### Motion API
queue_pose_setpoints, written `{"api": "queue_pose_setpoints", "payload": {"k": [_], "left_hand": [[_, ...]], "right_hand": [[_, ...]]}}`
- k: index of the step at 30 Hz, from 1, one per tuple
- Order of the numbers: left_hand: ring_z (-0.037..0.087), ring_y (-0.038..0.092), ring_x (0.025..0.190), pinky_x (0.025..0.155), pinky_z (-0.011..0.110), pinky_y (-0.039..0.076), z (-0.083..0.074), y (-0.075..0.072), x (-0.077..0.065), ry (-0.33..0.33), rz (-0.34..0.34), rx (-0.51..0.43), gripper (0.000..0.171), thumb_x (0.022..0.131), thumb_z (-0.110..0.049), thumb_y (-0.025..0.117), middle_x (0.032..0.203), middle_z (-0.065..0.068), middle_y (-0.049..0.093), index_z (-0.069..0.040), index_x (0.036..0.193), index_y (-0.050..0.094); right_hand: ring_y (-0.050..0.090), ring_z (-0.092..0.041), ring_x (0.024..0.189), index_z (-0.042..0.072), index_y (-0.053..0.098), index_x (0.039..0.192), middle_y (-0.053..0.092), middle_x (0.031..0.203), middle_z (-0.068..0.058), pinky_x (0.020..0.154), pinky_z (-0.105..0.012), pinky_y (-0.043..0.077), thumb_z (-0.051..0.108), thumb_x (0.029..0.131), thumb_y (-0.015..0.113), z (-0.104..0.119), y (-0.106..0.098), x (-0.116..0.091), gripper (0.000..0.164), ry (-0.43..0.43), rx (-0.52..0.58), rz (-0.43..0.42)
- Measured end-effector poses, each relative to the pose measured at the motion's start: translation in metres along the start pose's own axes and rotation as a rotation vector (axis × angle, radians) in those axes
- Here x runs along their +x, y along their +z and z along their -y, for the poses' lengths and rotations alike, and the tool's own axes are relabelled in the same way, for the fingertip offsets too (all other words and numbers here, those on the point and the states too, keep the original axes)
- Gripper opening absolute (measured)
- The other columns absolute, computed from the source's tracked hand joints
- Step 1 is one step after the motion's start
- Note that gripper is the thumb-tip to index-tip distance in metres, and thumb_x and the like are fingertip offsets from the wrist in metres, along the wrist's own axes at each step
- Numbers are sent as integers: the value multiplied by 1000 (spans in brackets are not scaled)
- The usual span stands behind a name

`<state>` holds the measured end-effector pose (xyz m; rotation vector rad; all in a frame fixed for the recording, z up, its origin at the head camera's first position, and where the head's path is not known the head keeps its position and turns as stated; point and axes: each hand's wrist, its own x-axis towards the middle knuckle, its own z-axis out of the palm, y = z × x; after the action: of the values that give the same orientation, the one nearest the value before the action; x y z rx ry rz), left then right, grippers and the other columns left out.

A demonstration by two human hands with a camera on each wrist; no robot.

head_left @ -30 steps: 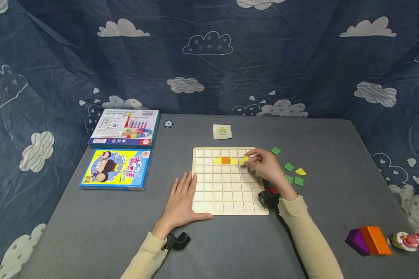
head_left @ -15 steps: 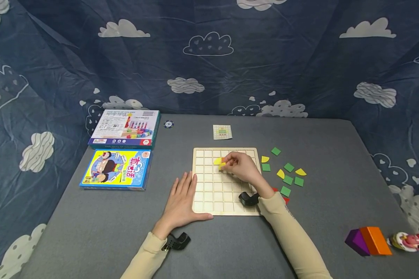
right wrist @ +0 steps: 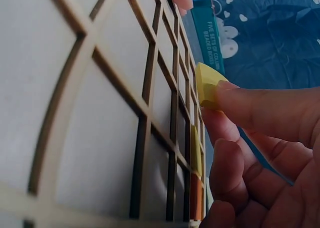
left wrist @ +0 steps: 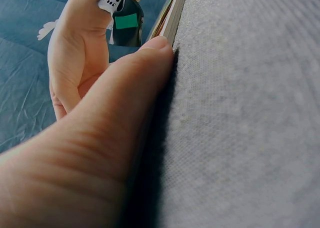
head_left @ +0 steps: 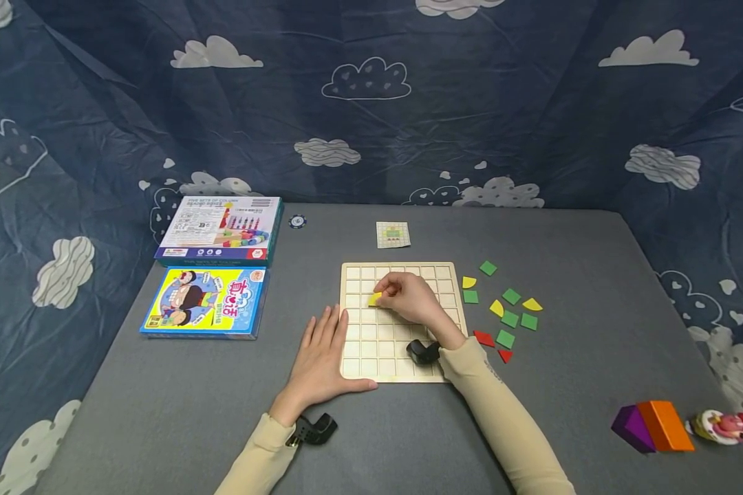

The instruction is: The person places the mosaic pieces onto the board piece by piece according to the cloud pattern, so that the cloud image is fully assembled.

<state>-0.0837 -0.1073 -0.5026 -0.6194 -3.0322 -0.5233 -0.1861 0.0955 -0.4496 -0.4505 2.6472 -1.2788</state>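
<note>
My right hand (head_left: 410, 298) pinches a yellow quarter-round tile (head_left: 374, 300) between thumb and fingertips, close over the left part of a wooden grid board (head_left: 360, 349). In the right wrist view this held tile (right wrist: 208, 85) is tilted beside the grid. Set into the board below it there are another yellow tile (right wrist: 195, 150) and an orange square tile (right wrist: 196, 195); in the head view the right hand covers them. My left hand (head_left: 318, 359) lies with straight fingers along the board's left edge, its thumb (left wrist: 135, 77) by the front corner.
Loose green tiles (head_left: 511, 295), yellow tiles (head_left: 532, 304) and red tiles (head_left: 484, 338) lie right of the board. A pattern card (head_left: 393, 235) is behind it. Two boxes (head_left: 203, 302) stand left, near a poker chip (head_left: 297, 221). Purple and orange blocks (head_left: 665, 426) and a figurine (head_left: 726, 427) sit front right.
My right hand has carried the yellow tile from the board's right side leftward to the left columns. Loose tiles it was covering now show at the right. My left hand stays in place.
</note>
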Motion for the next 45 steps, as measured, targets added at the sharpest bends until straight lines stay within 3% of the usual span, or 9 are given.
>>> {"api": "queue_pose_setpoints", "payload": {"k": [17,35,45], "left_hand": [[29,3,143,113,45,-1,2,3,-1,22,-32,7,127,65,-84,55,156,18,9,0,150,14],[28,1,143,113,44,-2,0,0,-1,12,-8,9,127,65,-84,55,156,17,7,0,151,12],[30,4,143,113,46,2,1,1,-1,30,-40,16,127,65,-84,54,155,20,11,2,150,16]], "right_hand": [[54,-13,64,14,71,84,61,70,6,64,-30,41,12,81,75,5,11,7,5,58,-125,36],[51,-13,63,16,74,90,59,70,6,61,-29,39,15,83,73,6,9,10,8,69,-199,52],[51,-13,60,18,76,91,59,68,7,56,-29,37,18,83,73,6,6,10,9,102,-220,53]]}}
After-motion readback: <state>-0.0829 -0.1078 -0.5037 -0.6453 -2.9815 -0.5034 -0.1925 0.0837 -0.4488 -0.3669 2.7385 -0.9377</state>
